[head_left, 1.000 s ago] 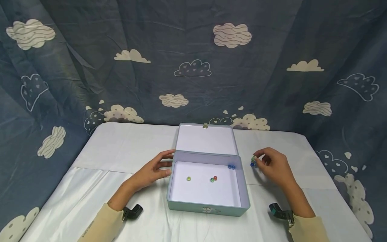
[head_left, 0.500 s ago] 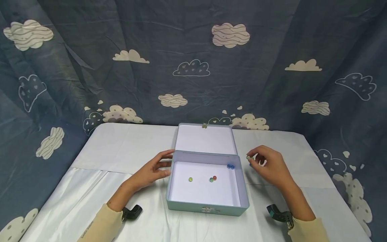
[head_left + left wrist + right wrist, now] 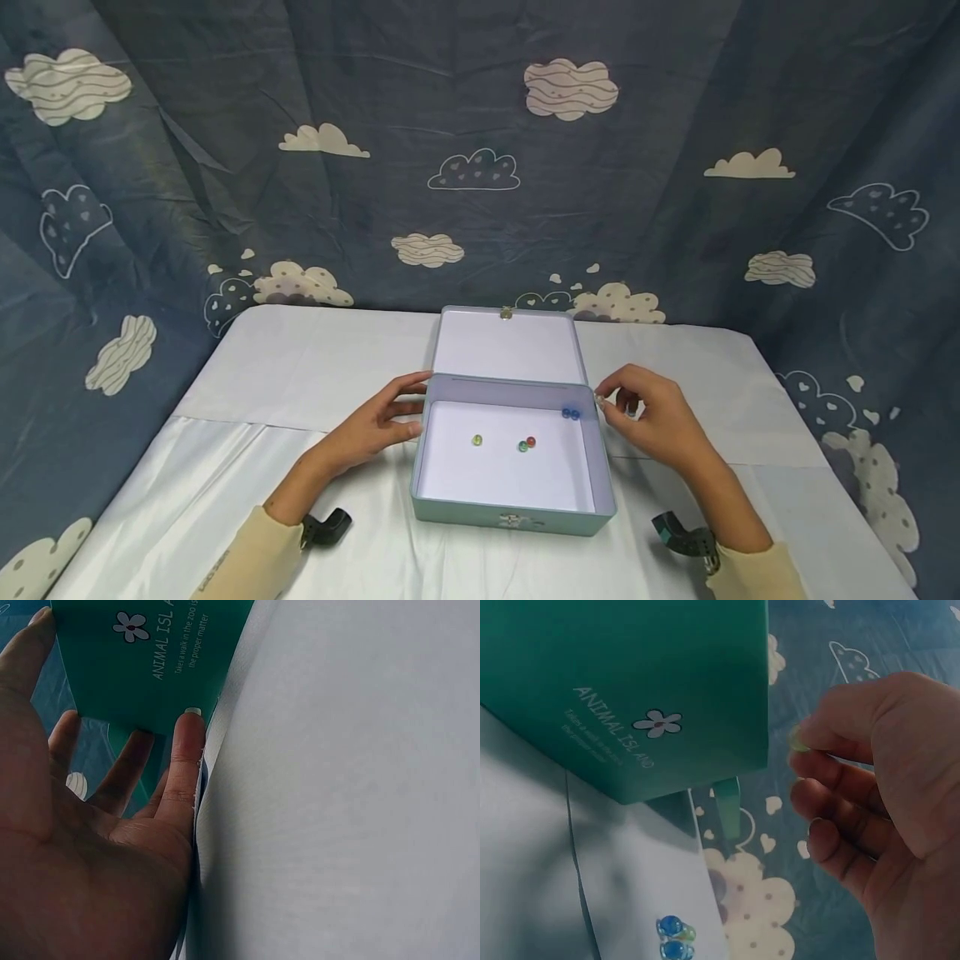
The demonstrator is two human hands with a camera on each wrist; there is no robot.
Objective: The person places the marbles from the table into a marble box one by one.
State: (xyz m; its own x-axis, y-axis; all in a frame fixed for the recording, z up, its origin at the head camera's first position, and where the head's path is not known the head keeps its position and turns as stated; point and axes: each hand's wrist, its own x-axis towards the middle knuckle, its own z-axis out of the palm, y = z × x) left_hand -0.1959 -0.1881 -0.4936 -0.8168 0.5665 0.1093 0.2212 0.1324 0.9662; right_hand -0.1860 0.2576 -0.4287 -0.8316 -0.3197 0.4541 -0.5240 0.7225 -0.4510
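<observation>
A green tin box [image 3: 513, 522] with a white inside stands with its lid [image 3: 510, 343] tipped back. My left hand [image 3: 375, 425] touches the box's left wall with spread fingers. My right hand [image 3: 652, 412] is at the back of the right wall, pinching a small yellowish-green marble [image 3: 800, 742] between thumb and index finger. Inside the box lie a yellow-green marble [image 3: 477, 440], a green marble [image 3: 522, 447] touching a red marble [image 3: 531, 442], and two blue marbles [image 3: 571, 414] by the back right corner.
In the right wrist view, blue marbles [image 3: 672, 925] and a greenish marble [image 3: 689, 933] lie on the white tablecloth [image 3: 525, 855] outside the box, mostly hidden behind my right hand in the head view. A dark cloud-patterned curtain [image 3: 480, 217] hangs behind the table.
My right hand has picked a marble up from the cluster on the table and moved left to the box's right wall. The yellow-green marble in the box has rolled slightly right. My left hand stays put.
</observation>
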